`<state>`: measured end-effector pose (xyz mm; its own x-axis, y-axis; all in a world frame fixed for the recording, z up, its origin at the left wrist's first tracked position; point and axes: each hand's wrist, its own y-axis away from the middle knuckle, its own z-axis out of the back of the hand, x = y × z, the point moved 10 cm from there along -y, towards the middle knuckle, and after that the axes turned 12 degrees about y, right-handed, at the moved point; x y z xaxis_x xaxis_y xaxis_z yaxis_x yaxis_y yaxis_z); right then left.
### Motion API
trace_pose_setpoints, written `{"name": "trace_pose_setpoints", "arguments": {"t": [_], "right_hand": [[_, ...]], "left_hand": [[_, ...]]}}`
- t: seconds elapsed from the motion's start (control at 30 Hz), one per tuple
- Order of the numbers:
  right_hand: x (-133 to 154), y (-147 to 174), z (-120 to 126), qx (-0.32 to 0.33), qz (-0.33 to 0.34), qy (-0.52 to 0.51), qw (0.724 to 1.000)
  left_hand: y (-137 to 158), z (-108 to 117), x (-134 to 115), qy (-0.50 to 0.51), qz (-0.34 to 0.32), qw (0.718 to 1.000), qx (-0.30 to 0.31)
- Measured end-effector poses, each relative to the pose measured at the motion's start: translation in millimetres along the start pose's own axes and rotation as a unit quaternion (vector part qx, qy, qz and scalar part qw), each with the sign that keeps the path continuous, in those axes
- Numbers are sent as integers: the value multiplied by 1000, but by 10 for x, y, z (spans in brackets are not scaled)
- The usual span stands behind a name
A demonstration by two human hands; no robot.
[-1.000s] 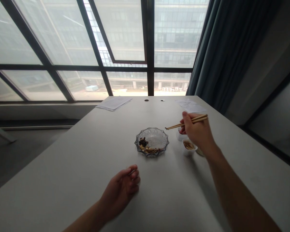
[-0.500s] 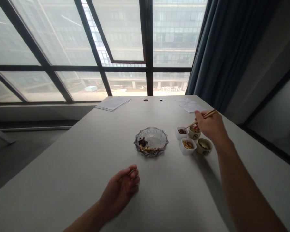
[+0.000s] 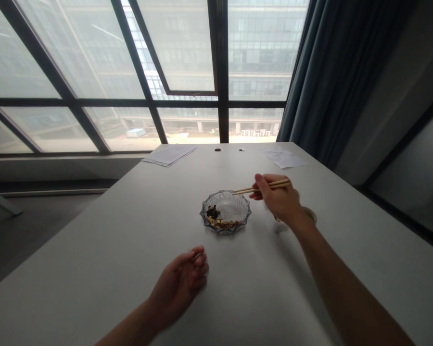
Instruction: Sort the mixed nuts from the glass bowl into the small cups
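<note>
Right hand (image 3: pixel 277 198) is blocking most of the cups (image 3: pixel 311 215) at the glass dish's (image 3: pixel 235 207) 3 o'clock, so their contents are mostly hidden. Chopsticks' (image 3: pixel 244 191) tips are too tiny to tell if they're pinching anything. Left forearm (image 3: pixel 132 318) gets chopped off around 7 o'clock.

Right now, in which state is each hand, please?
Left hand: open, loosely curled, nothing visible in it.
Right hand: closed, holding chopsticks, tips at the glass bowl's far side.

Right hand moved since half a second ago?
Yes: the right hand has shifted left, toward the glass bowl; the tips of its chopsticks now appear at the bowl's far rim.
</note>
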<state>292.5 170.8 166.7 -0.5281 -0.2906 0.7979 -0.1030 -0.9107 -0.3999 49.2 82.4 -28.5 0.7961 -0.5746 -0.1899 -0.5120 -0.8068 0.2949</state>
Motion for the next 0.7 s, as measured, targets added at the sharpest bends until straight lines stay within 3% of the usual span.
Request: {"name": "trace_pose_setpoints", "arguments": {"t": [0.1,0.2,0.7], "right_hand": [[1,92,-393,69,11,-12,997],[-10,173,-627,108,12,-24,994],[-289,161,-840,93,3,-47,995]], "left_hand": [[-3,-4,6,1,0,1000,-1],[-9,-31,20,4,0,1000,6],[-24,-3,24,14,8,1000,11]]}}
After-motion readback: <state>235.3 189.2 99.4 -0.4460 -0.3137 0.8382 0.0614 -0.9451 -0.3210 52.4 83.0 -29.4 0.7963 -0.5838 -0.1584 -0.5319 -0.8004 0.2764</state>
